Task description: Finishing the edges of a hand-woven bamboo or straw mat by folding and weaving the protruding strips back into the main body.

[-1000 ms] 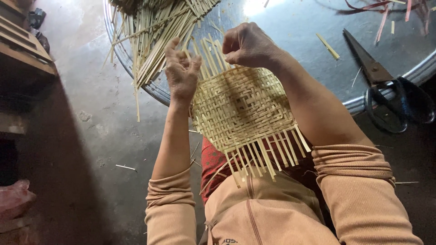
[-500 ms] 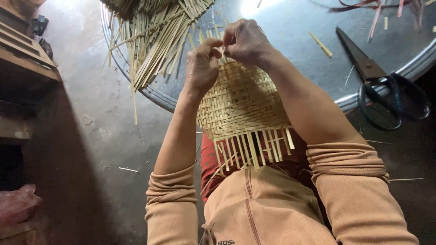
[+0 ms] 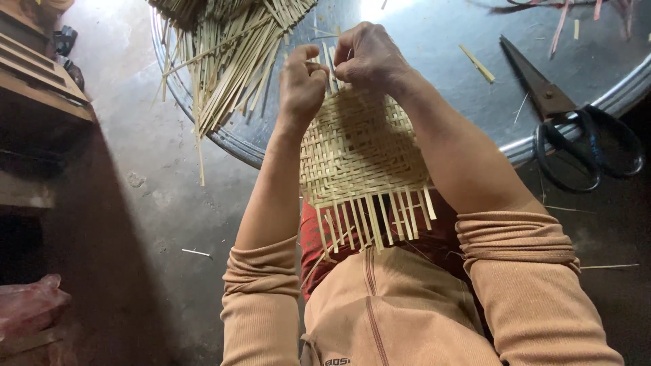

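Woven mat [image 3: 359,152] hangs below both hands' grip.

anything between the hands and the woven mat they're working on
Nothing visible does: the left hand and right hand are both already on the far edge of the woven mat, pinching its strips.

Pale woven strip mat [image 3: 359,152], tilted over the lap; far edge pinched under fingers [image 3: 308,71], loose upright strips between fingertips, unwoven ends fringing well below them.
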